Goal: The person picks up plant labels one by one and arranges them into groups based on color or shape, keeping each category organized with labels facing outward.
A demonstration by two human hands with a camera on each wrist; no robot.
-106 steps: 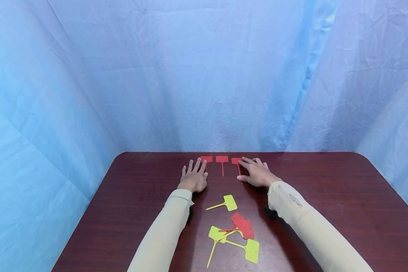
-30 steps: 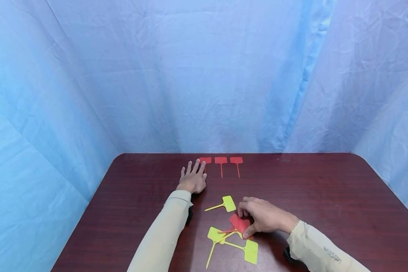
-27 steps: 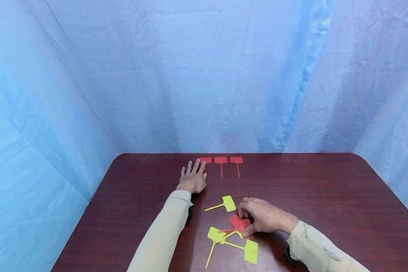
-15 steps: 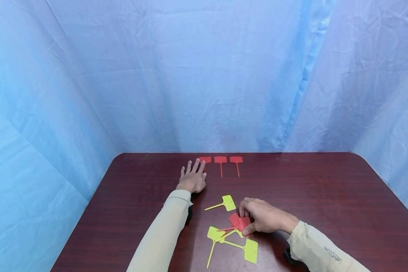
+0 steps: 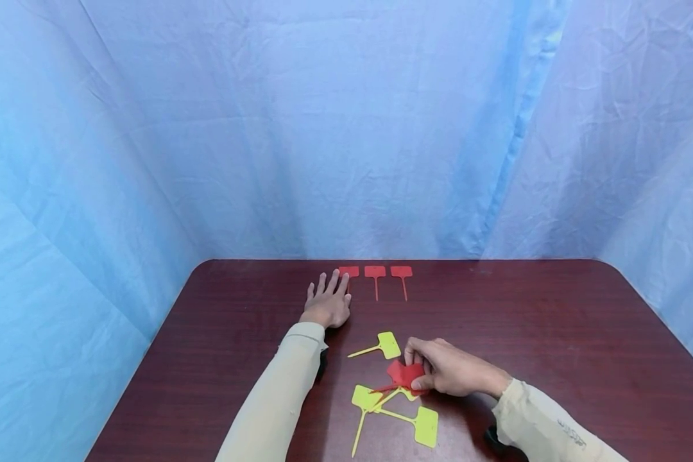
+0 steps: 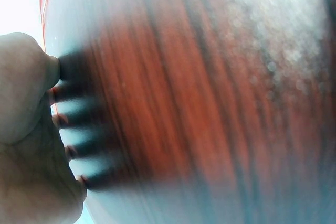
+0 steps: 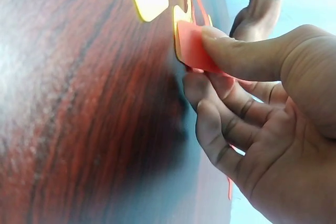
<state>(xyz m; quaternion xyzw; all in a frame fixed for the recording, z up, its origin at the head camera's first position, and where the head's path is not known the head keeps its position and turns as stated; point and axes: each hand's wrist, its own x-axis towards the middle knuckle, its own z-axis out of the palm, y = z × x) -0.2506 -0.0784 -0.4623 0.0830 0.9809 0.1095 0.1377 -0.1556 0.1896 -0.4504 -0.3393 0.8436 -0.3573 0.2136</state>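
Observation:
My left hand (image 5: 328, 301) lies with spread, straight fingers on the far part of the table, its index fingertip at the leftmost red plant label (image 5: 352, 271) of a row. Beside that one lie a middle red label (image 5: 375, 271) and a right red label (image 5: 401, 271), stems toward me. My right hand (image 5: 447, 369) pinches a red plant label (image 7: 194, 51) by its plate between thumb and fingers, over the pile. Another red label (image 5: 395, 368) shows just left of it, and a yellow label (image 5: 407, 393) peeks out underneath.
A single yellow label (image 5: 389, 345) lies just beyond the pile, stem pointing left. Two more yellow labels, one at the left (image 5: 365, 398) and one at the right (image 5: 426, 427), lie at the near side. Blue cloth (image 5: 369, 128) hangs behind the dark wooden table (image 5: 254, 282).
My right hand has come from the right end of the red row back to the pile. It now tilts a red label up from there. The left hand has stayed put.

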